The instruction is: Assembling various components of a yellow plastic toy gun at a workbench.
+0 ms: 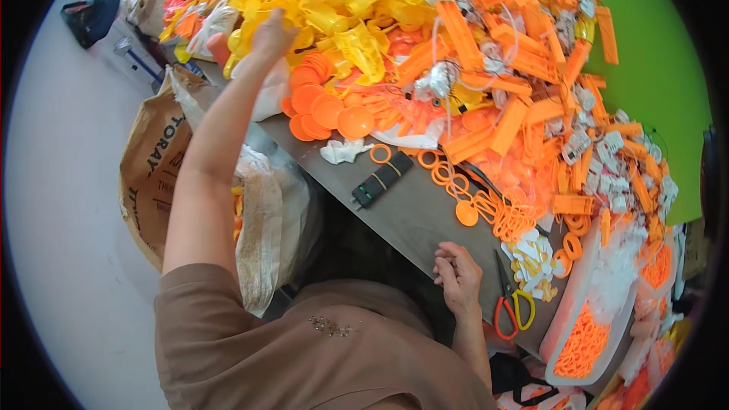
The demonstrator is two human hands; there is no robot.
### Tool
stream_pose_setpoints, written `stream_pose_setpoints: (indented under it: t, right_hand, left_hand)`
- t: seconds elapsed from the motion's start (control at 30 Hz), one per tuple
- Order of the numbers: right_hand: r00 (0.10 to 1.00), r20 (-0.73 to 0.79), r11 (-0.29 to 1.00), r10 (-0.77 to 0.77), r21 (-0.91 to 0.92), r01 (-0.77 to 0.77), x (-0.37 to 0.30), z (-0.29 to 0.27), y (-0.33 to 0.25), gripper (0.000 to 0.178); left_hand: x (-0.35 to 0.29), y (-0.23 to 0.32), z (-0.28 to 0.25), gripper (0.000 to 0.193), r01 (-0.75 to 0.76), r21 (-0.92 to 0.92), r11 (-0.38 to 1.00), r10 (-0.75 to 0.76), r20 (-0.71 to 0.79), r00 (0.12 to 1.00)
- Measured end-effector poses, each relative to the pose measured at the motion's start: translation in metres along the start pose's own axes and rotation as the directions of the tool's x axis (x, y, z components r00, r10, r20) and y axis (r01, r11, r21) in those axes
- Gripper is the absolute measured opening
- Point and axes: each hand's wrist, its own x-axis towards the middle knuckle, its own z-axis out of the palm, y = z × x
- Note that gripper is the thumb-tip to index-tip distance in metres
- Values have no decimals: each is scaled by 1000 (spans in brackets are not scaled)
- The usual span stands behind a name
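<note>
My left arm is stretched far out, and my left hand is at the near left side of a big heap of yellow plastic parts. Its fingers are small and unclear against the yellow, so I cannot see whether they hold a part. Just below that hand lies a cluster of orange round discs. My right hand rests at the table's near edge, its fingers loosely bent and slightly apart, with nothing visible in them. Close to its right are scissors with red and yellow handles, and a small pile of white and yellow pieces.
Orange rectangular parts with white wired pieces pile up at the right. A dark rubber-banded bundle lies on the grey table near orange rings. A paper sack stands at the left, a tub of orange links at the right.
</note>
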Motion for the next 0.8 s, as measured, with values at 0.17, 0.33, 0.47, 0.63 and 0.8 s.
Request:
stream_pose_setpoints:
  t: [0.17, 0.33, 0.47, 0.63, 0.8]
  right_hand:
    - [999, -19, 1000, 27, -5, -27, 0, -1, 2, 20]
    - [1000, -23, 1000, 10, -20, -10, 0, 2, 3, 18]
    - [1000, -2, 999, -26, -35, 26, -2, 1, 6, 20]
    - [978, -199, 996, -62, 55, 74, -11, -8, 0, 49]
    - [910, -145, 884, -387, -339, 322, 1, 0, -42, 86]
  left_hand:
    - [-18, 30, 23, 31, -180, -49, 982, 171, -141, 975]
    - [-34, 61, 9, 31, -310, -70, 948, 282, -262, 923]
    - [-63, 87, -36, 33, -477, -107, 872, 404, -394, 826]
    - [-162, 159, -107, 29, -730, -354, 585, 626, -375, 684]
    - [-233, 197, -131, 23, -350, -842, 410, 821, 174, 543]
